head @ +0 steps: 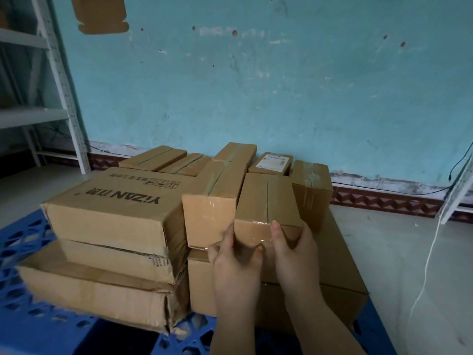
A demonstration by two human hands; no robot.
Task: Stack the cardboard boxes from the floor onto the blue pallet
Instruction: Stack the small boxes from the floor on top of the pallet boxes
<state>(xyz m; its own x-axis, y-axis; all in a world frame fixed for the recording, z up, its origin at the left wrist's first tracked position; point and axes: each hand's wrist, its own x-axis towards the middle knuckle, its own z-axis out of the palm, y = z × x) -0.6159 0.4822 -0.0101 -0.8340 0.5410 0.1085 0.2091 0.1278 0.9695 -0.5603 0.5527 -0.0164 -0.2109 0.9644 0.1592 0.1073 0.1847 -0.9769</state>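
A small taped cardboard box (266, 198) sits on top of a large box (332, 254) on the blue pallet (33, 326). My left hand (235, 267) grips its near left corner, thumb up on the front face. My right hand (294, 254) grips its near right side, thumb on the front edge. A similar small box (212, 206) stands right beside it on the left. To the left is a stack of three flat boxes, the top one printed YIZAN (115, 203). Several more small boxes (235, 151) lie behind.
A white metal shelf rack (58, 80) stands at the back left against the turquoise wall. Another white rack leg (458, 190) and a hanging white cord (430, 254) are at the right. Grey floor (399, 252) lies right of the pallet.
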